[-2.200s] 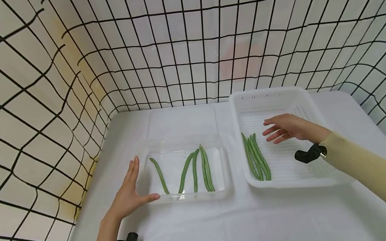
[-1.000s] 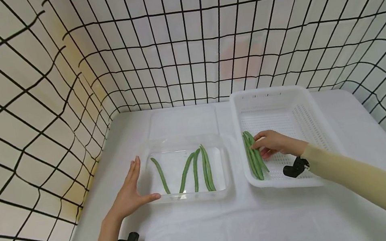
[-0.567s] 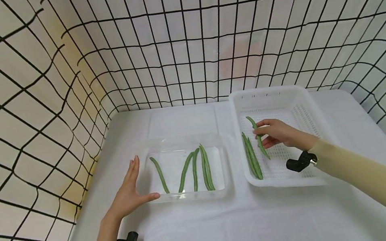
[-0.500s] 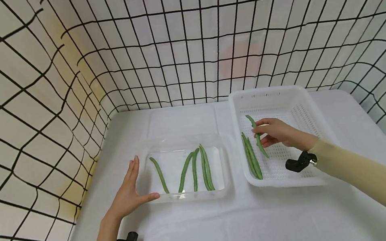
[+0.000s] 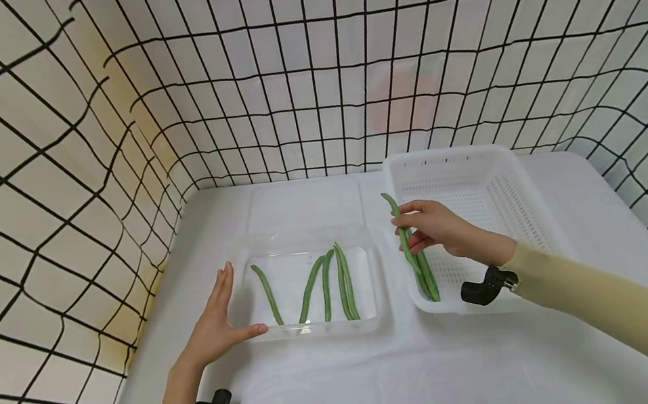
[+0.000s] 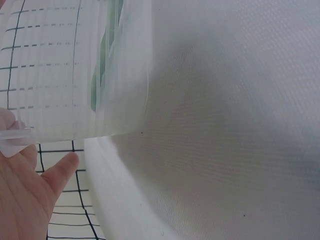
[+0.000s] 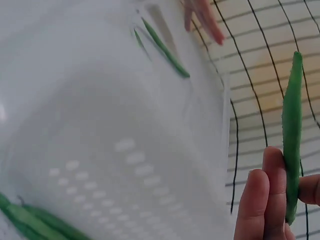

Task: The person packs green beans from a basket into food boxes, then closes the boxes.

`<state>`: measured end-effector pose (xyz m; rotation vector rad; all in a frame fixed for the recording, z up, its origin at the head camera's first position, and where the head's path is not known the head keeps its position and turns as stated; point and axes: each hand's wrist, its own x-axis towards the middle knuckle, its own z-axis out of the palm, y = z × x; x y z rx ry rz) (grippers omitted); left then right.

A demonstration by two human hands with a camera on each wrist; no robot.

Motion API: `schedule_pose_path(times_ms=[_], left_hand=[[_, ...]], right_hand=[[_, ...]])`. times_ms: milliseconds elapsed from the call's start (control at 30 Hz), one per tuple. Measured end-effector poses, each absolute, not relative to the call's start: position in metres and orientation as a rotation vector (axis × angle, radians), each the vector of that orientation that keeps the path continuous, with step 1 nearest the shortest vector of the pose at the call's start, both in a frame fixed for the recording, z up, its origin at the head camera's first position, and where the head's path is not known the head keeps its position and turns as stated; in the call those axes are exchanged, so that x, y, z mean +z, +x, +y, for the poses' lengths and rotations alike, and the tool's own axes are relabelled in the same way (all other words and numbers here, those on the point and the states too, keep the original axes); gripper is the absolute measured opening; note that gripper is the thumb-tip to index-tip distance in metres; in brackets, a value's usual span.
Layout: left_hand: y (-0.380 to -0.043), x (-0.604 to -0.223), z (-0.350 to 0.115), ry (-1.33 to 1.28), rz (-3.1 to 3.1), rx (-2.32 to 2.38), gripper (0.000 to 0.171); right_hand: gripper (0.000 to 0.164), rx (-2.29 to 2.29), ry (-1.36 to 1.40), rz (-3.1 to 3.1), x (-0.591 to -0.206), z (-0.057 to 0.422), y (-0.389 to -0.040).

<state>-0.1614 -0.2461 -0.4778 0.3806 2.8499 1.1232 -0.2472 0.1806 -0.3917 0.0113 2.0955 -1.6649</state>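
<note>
My right hand (image 5: 441, 229) pinches one green bean (image 5: 405, 246) between thumb and fingers, over the left wall of the white perforated basket (image 5: 494, 306). In the right wrist view this bean (image 7: 292, 125) stands nearly upright between the fingertips. Below it, more green beans (image 5: 428, 277) lie along the basket's left side, partly covered by the held one. My left hand (image 5: 209, 333) touches the left side of a clear plastic container (image 5: 316, 330), fingers straight and thumb spread along the front corner. Several green beans (image 5: 266, 295) lie apart inside that container.
Both containers stand on a table with a white cloth (image 5: 385, 385), the clear one left of the basket with a narrow gap between. Black wire mesh (image 5: 318, 107) rises behind the table and along both sides.
The right hand reached into the basket, took a green bean from the bunch, lifted it and carried it left to the basket's left wall. The left hand has stayed in place.
</note>
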Motion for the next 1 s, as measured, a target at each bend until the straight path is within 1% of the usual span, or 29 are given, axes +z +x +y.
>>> schedule_pose_path(times_ms=[233,500,767,900,1000], left_hand=[[-0.162,-0.478,-0.247,0.370,2.851,1.122,0.126],[-0.162,-0.478,-0.247,0.371,2.851,1.125,0.126],[-0.162,-0.480,-0.246,0.368,2.855,1.130,0.127],[-0.162,-0.480,-0.247,0.378,2.865,1.122,0.127],[-0.162,-0.480,-0.247,0.373,2.869,1.131,0.127]], right_hand=[[0.055,-1.581,-0.153,2.053,-0.394,0.149,-0.234],[0.048,-1.573,-0.177,1.953,-0.396,0.134,-0.227],[0.044,-1.575,-0.169,1.980,-0.395,0.149,-0.235],[0.043,-1.604,-0.116,2.032,-0.394,0.168,-0.245],[0.045,-1.634,-0.050,2.077,-0.398,0.187,-0.256]])
